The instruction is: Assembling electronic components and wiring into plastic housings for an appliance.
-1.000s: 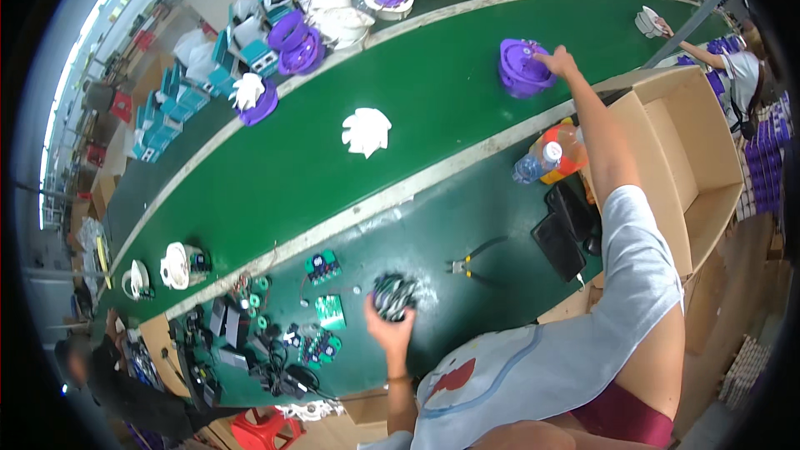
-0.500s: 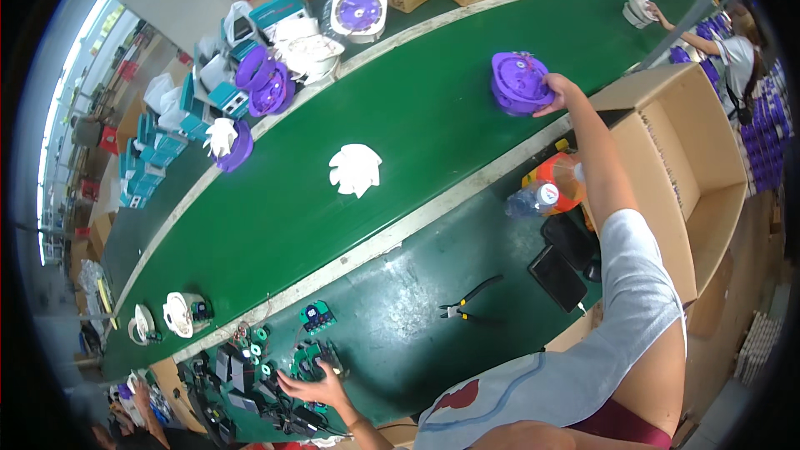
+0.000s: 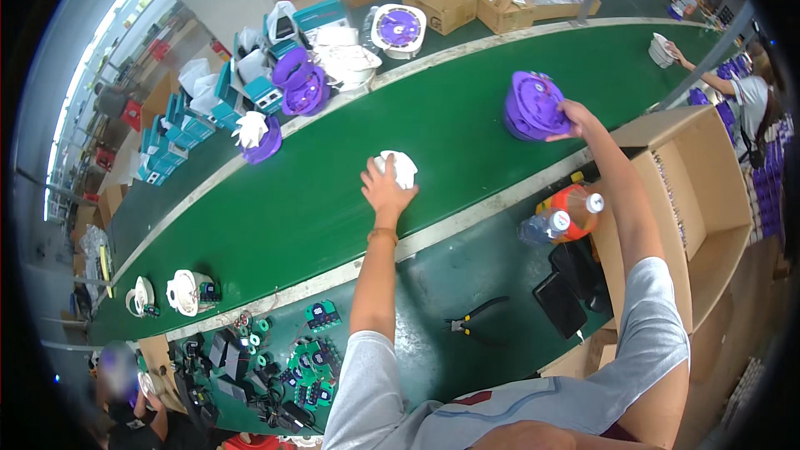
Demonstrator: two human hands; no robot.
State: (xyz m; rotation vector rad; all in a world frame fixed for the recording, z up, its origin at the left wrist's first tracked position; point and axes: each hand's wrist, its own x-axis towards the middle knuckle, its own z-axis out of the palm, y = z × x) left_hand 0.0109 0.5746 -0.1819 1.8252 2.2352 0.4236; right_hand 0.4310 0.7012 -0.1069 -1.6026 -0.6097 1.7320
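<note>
My right hand (image 3: pixel 573 121) grips the near right rim of a purple bowl-shaped housing (image 3: pixel 533 108), which tilts over the green conveyor belt (image 3: pixel 308 208). Small fittings and wires show at the housing's top edge. Left of it, a white piece with fan-like lobes (image 3: pixel 403 168) lies on the belt. My left hand (image 3: pixel 388 193) reaches over this piece with fingers spread, at its near left side. Part of the piece is hidden under the fingers, and I cannot tell whether they touch it.
Nearer me, circuit boards (image 3: pixel 313 362), black adapters and pliers (image 3: pixel 477 315) lie on the green worktop. Bottles (image 3: pixel 546 225), a phone (image 3: pixel 558 304) and a large open carton (image 3: pixel 692 192) are at right. White housings (image 3: pixel 190 292) sit far left. Other people work at both ends.
My left hand has left the circuit boards and moved up and right to the white lobed piece. My right hand still holds the purple housing, now tilted more. The whole view has shifted slightly.
</note>
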